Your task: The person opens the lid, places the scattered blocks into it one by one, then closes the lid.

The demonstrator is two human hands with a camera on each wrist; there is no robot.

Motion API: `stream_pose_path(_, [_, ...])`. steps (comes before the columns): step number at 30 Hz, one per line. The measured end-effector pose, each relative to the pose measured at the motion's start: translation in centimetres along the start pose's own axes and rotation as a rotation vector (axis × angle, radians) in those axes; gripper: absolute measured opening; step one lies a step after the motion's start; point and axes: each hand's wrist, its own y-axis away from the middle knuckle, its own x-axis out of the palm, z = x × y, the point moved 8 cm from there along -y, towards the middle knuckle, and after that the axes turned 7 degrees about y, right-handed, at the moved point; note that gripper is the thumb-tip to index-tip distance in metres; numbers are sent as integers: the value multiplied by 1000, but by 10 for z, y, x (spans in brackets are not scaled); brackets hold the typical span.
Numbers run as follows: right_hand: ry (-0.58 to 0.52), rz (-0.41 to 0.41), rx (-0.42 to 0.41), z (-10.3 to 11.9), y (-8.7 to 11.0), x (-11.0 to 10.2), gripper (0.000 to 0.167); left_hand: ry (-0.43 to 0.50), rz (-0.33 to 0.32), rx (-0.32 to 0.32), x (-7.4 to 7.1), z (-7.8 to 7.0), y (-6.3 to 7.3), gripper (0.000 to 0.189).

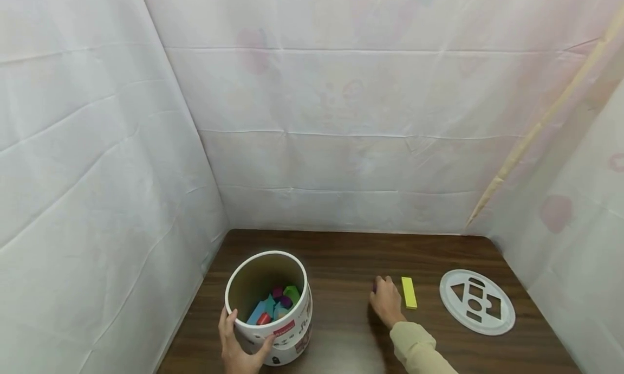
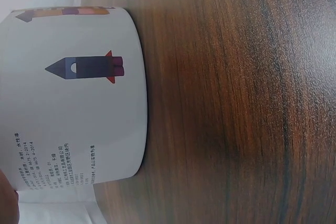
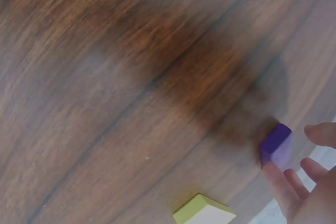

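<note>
A white cylindrical bucket [image 1: 296, 337] with printed pictures stands on the dark wooden table at left. Inside it lie several coloured toy blocks [image 1: 270, 307]. My left hand [image 1: 240, 353] holds the bucket near its rim, fingers at the left side and thumb across the front. Only a bit of that hand shows in the left wrist view. A purple block [image 3: 276, 145] rests on the table under my right hand [image 1: 387, 302]. In the right wrist view one fingertip touches or nearly touches this block, while the thumb stands apart from it.
A yellow block [image 1: 409, 292] lies just right of my right hand. Farther right is a round white lid [image 1: 502, 309] with shaped cut-outs. Pale sheets [image 1: 341, 162] hang behind the table and at both sides.
</note>
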Motion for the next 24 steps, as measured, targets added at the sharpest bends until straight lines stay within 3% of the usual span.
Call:
stream_pose_path(10, [23,8,24,-11,-1,13,28,20,-1,-20,1,2,1,103])
stream_pose_path(24, [0,-13,32,-18,-2,15,23,-1,-14,-6,1,-3,-1,105])
